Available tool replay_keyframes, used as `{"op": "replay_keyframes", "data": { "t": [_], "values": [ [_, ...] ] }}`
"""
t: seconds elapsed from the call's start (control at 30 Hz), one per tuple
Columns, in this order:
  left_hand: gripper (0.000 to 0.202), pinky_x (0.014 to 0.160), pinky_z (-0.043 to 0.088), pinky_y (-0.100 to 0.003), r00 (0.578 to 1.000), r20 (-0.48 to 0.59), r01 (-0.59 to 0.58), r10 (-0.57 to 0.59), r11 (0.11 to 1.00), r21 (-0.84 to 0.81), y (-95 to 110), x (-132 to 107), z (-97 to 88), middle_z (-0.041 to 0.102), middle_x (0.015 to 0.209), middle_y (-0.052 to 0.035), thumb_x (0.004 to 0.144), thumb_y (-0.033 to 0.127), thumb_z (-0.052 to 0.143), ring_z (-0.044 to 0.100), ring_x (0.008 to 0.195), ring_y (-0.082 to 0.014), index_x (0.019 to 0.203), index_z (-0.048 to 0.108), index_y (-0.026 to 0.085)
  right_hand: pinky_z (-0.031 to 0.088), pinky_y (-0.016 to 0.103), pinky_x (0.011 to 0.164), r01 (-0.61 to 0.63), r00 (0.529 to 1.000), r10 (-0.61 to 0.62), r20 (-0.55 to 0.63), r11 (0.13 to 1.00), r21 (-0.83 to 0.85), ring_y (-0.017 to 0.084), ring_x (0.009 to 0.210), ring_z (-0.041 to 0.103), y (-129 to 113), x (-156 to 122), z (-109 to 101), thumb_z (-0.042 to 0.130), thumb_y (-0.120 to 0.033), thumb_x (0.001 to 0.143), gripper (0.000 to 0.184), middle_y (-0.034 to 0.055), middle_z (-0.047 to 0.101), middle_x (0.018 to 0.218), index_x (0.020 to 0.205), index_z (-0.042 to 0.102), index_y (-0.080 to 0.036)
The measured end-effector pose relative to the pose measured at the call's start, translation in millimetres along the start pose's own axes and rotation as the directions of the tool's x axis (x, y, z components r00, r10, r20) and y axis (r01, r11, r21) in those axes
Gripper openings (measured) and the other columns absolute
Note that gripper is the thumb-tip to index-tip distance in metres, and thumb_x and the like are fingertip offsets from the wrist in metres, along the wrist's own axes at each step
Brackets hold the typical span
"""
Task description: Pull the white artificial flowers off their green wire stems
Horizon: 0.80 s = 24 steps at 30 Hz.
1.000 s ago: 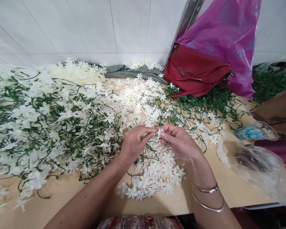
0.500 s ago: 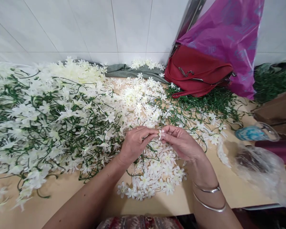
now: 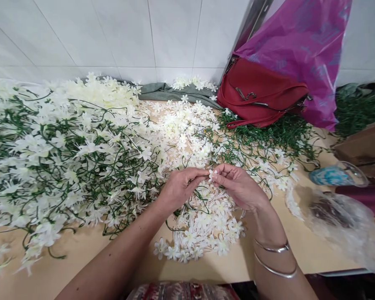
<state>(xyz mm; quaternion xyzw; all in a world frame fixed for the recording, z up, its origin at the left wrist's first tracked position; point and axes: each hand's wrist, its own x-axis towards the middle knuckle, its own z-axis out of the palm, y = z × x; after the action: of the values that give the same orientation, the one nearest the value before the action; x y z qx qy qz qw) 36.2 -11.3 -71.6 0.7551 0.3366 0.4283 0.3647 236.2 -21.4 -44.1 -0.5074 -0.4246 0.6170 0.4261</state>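
Between my two hands, above the table, is a small white artificial flower (image 3: 212, 175). My left hand (image 3: 183, 186) is closed, its thumb and forefinger pinched at the flower's left side. From the right, my right hand (image 3: 237, 186) pinches the same flower between thumb and fingers. Any stem inside the fingers is hidden. Beneath and in front of my hands lies a pile of loose white flower heads (image 3: 206, 233) with thin pale stamens. Green plastic stems (image 3: 201, 200) lie among them.
A big heap of white flowers on green stems (image 3: 65, 158) covers the left. More loose petals (image 3: 187, 121) lie behind my hands. A red handbag (image 3: 262, 93), purple plastic bag (image 3: 312, 54) and green stems (image 3: 278, 133) are back right. A clear plastic bag (image 3: 346, 225) lies right.
Both hands keep their pinch at the same spot. The white flower between them has turned slightly and its petals show more openly. The view has shifted a little.
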Motion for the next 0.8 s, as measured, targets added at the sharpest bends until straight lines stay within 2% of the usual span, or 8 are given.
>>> {"op": "replay_keyframes", "data": {
  "t": [0.1,0.2,0.33,0.6,0.8],
  "values": [
    [0.016,0.073,0.061,-0.027,0.997,-0.040,0.059,-0.059,0.998,0.000,0.3,-0.8,0.3,0.083,0.097,-0.0038,0.097,0.020,0.065,0.077,0.081,-0.0162,0.110,0.074,0.023,0.044,0.028,0.061,-0.005,1.000,0.005,0.018,1.000,0.004,0.012,0.060,0.055,-0.4,-0.2,-0.3,0.097,-0.049,0.057,0.043,-0.0038,0.062,0.064,0.070,0.068,-0.020],
    [0.010,0.066,0.056,-0.023,0.998,-0.054,0.039,-0.037,0.999,0.034,2.2,-1.2,0.0,0.082,0.088,-0.0018,0.098,0.021,0.066,0.074,0.072,-0.0135,0.100,0.075,0.021,0.043,0.028,0.061,-0.018,0.999,0.018,0.027,1.000,0.010,0.011,0.059,0.054,-0.9,-0.7,-0.7,0.097,-0.049,0.057,0.043,-0.0042,0.061,0.064,0.071,0.069,-0.020],
    [0.009,0.066,0.057,-0.024,0.997,-0.077,0.030,-0.026,0.998,0.049,4.8,-0.8,1.0,0.081,0.086,-0.0016,0.097,0.022,0.067,0.073,0.070,-0.0135,0.096,0.076,0.021,0.043,0.029,0.063,-0.040,0.998,0.040,0.043,0.999,-0.008,0.013,0.059,0.055,-1.3,-1.0,-1.7,0.095,-0.052,0.061,0.043,-0.0032,0.063,0.060,0.070,0.067,-0.020],
    [0.011,0.068,0.059,-0.026,0.986,-0.065,0.152,-0.155,0.987,-0.059,2.6,-2.0,6.0,0.081,0.084,-0.0022,0.096,0.022,0.065,0.074,0.073,-0.0149,0.098,0.075,0.021,0.045,0.031,0.066,-0.030,0.998,0.031,0.055,0.999,-0.017,0.014,0.060,0.057,-0.5,0.6,1.6,0.094,-0.052,0.061,0.042,-0.0035,0.064,0.060,0.070,0.067,-0.022],
    [0.011,0.065,0.054,-0.024,0.991,-0.063,0.118,-0.118,0.993,-0.007,0.9,-3.8,8.1,0.080,0.082,-0.0013,0.095,0.019,0.065,0.071,0.067,-0.0134,0.096,0.076,0.020,0.047,0.031,0.067,-0.048,0.998,0.049,0.048,0.999,-0.021,0.014,0.059,0.059,-0.2,0.7,3.8,0.095,-0.054,0.059,0.044,-0.0038,0.064,0.060,0.069,0.066,-0.022]
  ]
}}
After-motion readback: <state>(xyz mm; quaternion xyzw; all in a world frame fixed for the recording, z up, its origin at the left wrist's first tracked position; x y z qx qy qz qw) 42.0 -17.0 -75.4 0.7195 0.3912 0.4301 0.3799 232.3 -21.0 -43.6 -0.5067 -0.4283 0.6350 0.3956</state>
